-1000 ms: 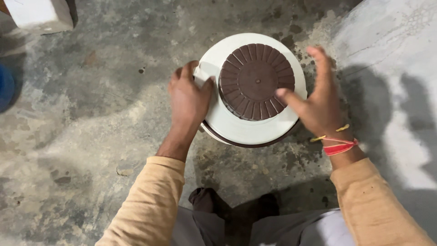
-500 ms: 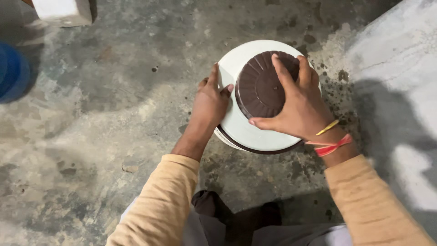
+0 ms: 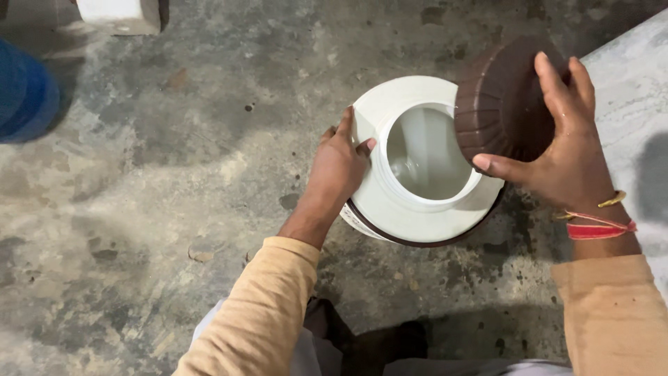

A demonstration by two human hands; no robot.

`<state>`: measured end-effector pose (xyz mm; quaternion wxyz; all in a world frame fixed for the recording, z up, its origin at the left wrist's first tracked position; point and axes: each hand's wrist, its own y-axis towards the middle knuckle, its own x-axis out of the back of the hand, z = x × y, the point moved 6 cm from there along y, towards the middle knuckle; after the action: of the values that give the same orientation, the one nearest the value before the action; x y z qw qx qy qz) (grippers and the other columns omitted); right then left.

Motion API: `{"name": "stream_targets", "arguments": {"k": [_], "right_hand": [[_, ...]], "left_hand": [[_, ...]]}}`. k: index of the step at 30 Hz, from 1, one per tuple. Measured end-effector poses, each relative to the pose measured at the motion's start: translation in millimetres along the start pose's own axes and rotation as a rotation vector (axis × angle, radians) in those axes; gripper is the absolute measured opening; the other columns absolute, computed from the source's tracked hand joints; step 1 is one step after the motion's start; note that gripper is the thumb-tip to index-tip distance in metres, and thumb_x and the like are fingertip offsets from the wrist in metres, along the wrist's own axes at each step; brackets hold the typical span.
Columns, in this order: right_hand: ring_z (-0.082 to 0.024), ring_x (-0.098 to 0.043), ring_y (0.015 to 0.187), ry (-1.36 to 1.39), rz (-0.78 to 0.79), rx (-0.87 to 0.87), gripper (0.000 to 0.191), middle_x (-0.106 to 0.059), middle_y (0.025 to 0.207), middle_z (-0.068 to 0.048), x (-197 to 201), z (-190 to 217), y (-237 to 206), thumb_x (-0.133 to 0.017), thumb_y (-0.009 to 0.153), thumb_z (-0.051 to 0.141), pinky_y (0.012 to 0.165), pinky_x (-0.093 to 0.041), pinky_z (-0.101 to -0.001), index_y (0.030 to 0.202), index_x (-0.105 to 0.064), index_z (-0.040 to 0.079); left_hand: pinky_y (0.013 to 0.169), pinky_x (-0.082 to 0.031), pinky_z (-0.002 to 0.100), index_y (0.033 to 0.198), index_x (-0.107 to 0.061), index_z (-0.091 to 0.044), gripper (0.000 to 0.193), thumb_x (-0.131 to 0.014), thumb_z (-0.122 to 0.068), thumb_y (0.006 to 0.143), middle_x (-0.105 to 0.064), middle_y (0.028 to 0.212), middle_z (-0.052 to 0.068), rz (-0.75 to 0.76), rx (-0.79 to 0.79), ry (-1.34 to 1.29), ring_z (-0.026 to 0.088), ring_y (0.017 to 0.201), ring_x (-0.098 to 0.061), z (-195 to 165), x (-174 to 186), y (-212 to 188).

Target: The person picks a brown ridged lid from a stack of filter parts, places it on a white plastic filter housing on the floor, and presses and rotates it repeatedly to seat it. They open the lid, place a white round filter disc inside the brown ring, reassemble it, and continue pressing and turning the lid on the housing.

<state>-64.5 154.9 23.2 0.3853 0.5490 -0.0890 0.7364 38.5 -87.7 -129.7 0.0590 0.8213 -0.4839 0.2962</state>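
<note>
At nine o'clock from my view's centre I see the curved edge of a blue plastic drum [image 3: 24,94], and at eleven o'clock a white rectangular block [image 3: 120,14], both on the stained grey concrete floor [image 3: 174,181]. Moving right, my left hand [image 3: 339,163] is clasped on the nine o'clock side of the round white plastic container [image 3: 390,209], thumb on its shoulder. The container stands upright on the floor, has a wide open mouth, a pale smooth inside and a dark brown band around its lower rim. At its two o'clock, my right hand [image 3: 557,150] grips the ribbed dark brown round plastic lid [image 3: 497,104], tilted and lifted clear of the mouth. A red thread and gold bangle circle that wrist.
</note>
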Motion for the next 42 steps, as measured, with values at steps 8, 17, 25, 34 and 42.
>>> {"name": "stream_targets", "arguments": {"k": [8, 17, 25, 34, 42], "right_hand": [[-0.028, -0.054, 0.133, 1.226, -0.276, -0.397, 0.098, -0.052, 0.144, -0.006, 7, -51, -20, -0.078, 0.085, 0.068, 0.1, -0.053, -0.0497, 0.154, -0.044, 0.008], [-0.024, -0.056, 0.126, 1.245, -0.211, -0.387, 0.101, -0.053, 0.145, -0.002, -2, -42, -25, -0.074, 0.082, 0.074, 0.096, -0.055, -0.0509, 0.156, -0.041, 0.013], [-0.026, -0.06, 0.124, 1.325, -0.12, -0.341, 0.1, -0.056, 0.135, -0.005, -14, -27, -24, -0.077, 0.086, 0.072, 0.096, -0.057, -0.0484, 0.154, -0.043, 0.008], [-0.024, -0.056, 0.136, 1.381, 0.077, -0.383, 0.1, -0.057, 0.145, -0.01, -31, -34, -35, -0.082, 0.087, 0.061, 0.117, -0.048, -0.0442, 0.157, -0.043, 0.001], [-0.025, -0.057, 0.139, 1.421, 0.078, -0.379, 0.096, -0.058, 0.146, -0.011, -30, -41, -41, -0.082, 0.088, 0.056, 0.118, -0.048, -0.0433, 0.156, -0.044, 0.0]], "left_hand": [[0.093, -0.055, 0.044, 0.151, -0.042, -0.008, 0.091, -0.088, -0.03, 0.076, -0.068, 0.124, 0.027, 0.0, -0.04, -0.025, 0.04, 0.112, -0.069, 2, 7, 1], [0.075, -0.058, 0.049, 0.129, -0.044, 0.001, 0.09, -0.097, -0.018, 0.059, -0.072, 0.093, 0.028, 0.237, 0.038, 0.29, 0.044, 0.095, -0.071, 9, 46, -29], [0.072, -0.06, 0.043, 0.128, -0.038, 0.02, 0.085, -0.085, -0.023, 0.073, -0.071, 0.085, 0.031, 0.19, -0.245, 0.455, 0.044, 0.084, -0.073, -3, 49, -47], [0.065, -0.062, 0.043, 0.115, -0.043, 0.011, 0.026, -0.055, -0.003, 0.097, -0.07, 0.082, 0.028, 0.289, 0.043, 0.3, 0.04, 0.078, -0.075, -17, 51, -57], [0.068, -0.059, 0.049, 0.113, -0.045, 0.012, 0.042, -0.072, -0.004, 0.085, -0.07, 0.08, 0.03, 0.214, -0.169, 0.35, 0.047, 0.077, -0.072, -21, 42, -45]]}}
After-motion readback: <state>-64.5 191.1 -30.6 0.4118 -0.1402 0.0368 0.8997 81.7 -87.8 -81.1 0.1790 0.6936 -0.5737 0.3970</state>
